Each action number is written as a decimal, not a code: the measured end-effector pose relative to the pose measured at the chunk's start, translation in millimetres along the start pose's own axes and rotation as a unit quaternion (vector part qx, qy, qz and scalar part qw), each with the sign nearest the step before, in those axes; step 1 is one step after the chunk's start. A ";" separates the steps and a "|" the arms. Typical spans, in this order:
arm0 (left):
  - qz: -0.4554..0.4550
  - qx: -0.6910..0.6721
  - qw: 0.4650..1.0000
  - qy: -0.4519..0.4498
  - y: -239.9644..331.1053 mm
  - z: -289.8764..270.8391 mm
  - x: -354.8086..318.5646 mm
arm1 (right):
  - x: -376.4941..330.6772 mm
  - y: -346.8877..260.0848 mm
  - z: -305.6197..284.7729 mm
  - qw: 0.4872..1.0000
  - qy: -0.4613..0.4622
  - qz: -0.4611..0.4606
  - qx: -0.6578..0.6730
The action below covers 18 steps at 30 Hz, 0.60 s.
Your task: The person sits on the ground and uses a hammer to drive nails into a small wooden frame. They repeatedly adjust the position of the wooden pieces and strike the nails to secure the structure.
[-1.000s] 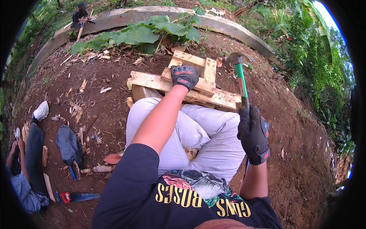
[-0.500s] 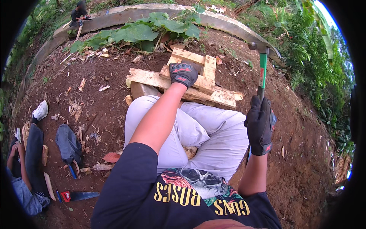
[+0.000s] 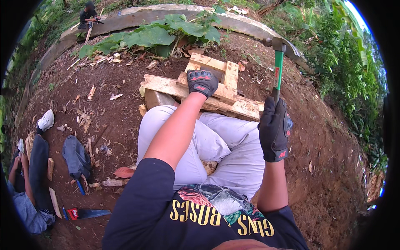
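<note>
In a black glove with red marks, my left hand (image 3: 202, 83) is closed on a small wooden frame (image 3: 231, 75) made of short pale slats. That frame lies across a longer wooden plank (image 3: 162, 84) in front of my crossed legs. My right hand (image 3: 275, 129), gloved alike, grips a hammer (image 3: 278, 68) with a green and black handle. The hammer stands upright, its metal head raised to the right of the frame and apart from it. Whether my left fingers also hold a nail is hidden.
At left, a handsaw (image 3: 85, 213) with a red handle lies on the soil near a grey cloth (image 3: 76, 156). A seated person's leg (image 3: 40, 171) is beside them. Large-leaved plants (image 3: 150, 36) grow before a low concrete edge (image 3: 137, 16), where another person (image 3: 88, 17) sits.
My right hand and the hammer have shifted left, closer to the wooden frame. My left hand keeps its hold on the frame.
</note>
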State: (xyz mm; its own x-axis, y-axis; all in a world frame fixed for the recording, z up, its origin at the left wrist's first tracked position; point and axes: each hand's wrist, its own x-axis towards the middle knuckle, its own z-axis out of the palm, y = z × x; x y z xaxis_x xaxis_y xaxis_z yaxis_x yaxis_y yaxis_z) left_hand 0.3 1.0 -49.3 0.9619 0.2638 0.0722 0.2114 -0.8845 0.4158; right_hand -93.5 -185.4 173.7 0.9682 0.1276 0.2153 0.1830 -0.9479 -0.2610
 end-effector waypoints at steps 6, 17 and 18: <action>0.009 -0.016 1.000 0.001 6.0 3.7 4.6 | -11.0 67.0 54.5 0.951 -0.264 -0.082 -0.138; 0.000 -0.006 1.000 -0.002 3.2 -1.4 1.8 | -38.3 18.4 5.0 0.971 -0.206 0.012 -0.123; 0.003 -0.011 1.000 -0.014 9.1 -5.7 3.2 | -48.2 46.1 21.3 0.961 -0.242 -0.049 -0.123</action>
State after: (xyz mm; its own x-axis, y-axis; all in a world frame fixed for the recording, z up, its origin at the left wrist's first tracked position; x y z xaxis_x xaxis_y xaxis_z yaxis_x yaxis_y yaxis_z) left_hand 4.3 -4.0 -40.1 0.9674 0.2481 0.0501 0.2025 -0.8772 0.4354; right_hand -128.1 -228.9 131.2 0.9256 0.2835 -0.2509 0.2881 -0.9574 -0.0191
